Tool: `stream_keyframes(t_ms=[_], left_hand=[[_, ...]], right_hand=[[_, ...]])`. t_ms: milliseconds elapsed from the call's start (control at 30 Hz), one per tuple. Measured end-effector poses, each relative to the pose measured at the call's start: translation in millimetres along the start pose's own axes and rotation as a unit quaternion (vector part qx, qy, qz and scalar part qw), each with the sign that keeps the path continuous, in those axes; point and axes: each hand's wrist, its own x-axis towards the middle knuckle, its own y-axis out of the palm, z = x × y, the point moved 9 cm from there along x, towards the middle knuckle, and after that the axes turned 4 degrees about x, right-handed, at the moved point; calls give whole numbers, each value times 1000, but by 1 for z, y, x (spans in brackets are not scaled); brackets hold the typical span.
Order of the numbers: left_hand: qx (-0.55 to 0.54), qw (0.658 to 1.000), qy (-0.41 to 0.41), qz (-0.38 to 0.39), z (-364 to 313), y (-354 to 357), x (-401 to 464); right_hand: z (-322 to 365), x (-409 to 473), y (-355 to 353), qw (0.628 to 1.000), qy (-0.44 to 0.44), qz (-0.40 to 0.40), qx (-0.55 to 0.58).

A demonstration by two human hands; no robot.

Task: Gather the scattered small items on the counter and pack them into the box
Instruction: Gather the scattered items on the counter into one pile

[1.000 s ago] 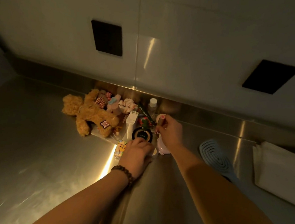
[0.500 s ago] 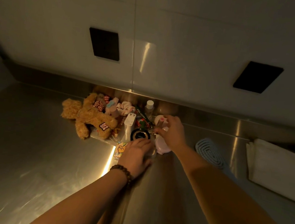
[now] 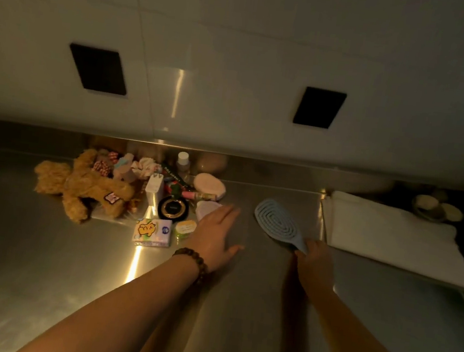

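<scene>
A heap of small items lies against the back wall: a brown teddy bear [image 3: 83, 187], a white charger [image 3: 154, 187], a round black compact [image 3: 173, 208], a tissue pack [image 3: 152, 232], a small round yellow-lidded tin [image 3: 185, 226], a pink oval case [image 3: 210, 185], a small bottle [image 3: 182, 163]. My left hand [image 3: 216, 236] hovers flat beside the pile with straight fingers, over a pale round item [image 3: 206, 208]. My right hand [image 3: 315, 263] grips the handle of a blue hairbrush [image 3: 276, 220] lying on the counter.
A folded white cloth [image 3: 392, 239] lies at the right on the steel counter [image 3: 40, 254]. Round pale objects [image 3: 437, 208] sit in the dark far-right corner. Two black squares [image 3: 97, 69] are set in the tiled wall. No box is visible.
My right hand left the pile and moved right onto the hairbrush handle. My left hand lifted off the items, uncovering the tissue pack and tin, and opened flat. The view shifted right.
</scene>
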Motion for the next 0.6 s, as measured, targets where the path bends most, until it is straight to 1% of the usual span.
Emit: stream_keyframes(t_ms=[100, 233, 367, 500, 600], left_hand=[[5, 1000, 2, 23, -4, 2, 1], [10, 1000, -7, 0, -3, -17, 4], [-9, 998, -36, -57, 9, -51, 4], [-23, 990, -71, -120, 41, -89, -7], [3, 983, -96, -157, 76, -118, -18]], right_hand=[[13, -5, -7, 999, -25, -5, 20], [56, -11, -26, 994, -92, -44, 37], [117, -14, -42, 977, -192, -74, 49], [171, -7, -30, 969, -231, -59, 59], [218, -1, -11, 960, -270, -39, 69]])
